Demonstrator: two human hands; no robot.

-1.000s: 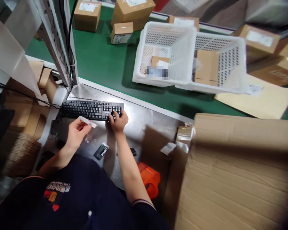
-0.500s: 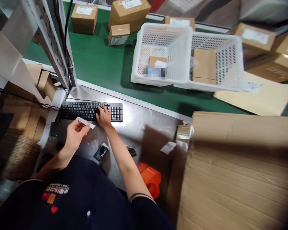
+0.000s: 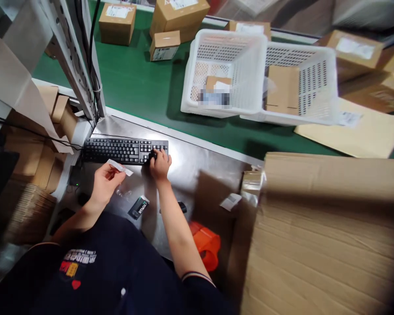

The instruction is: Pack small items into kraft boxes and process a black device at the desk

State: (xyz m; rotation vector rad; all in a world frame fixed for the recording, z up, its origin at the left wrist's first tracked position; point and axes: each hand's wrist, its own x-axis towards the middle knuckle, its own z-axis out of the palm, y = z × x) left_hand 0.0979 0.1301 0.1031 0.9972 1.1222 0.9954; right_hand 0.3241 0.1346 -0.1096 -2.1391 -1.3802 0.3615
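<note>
Right hand [image 3: 160, 164] on numeric-pad end of black keyboard [image 3: 124, 150], fingers curled onto keys, gripping nothing. Left hand [image 3: 104, 183] just in front of keyboard, pinching one narrow white label [image 3: 120, 167]. Hands apart. One keyboard, along far left edge of steel surface [image 3: 197, 164]. Two white baskets [image 3: 249, 74] beyond far edge. Keyboard: flat, full-size.
</note>
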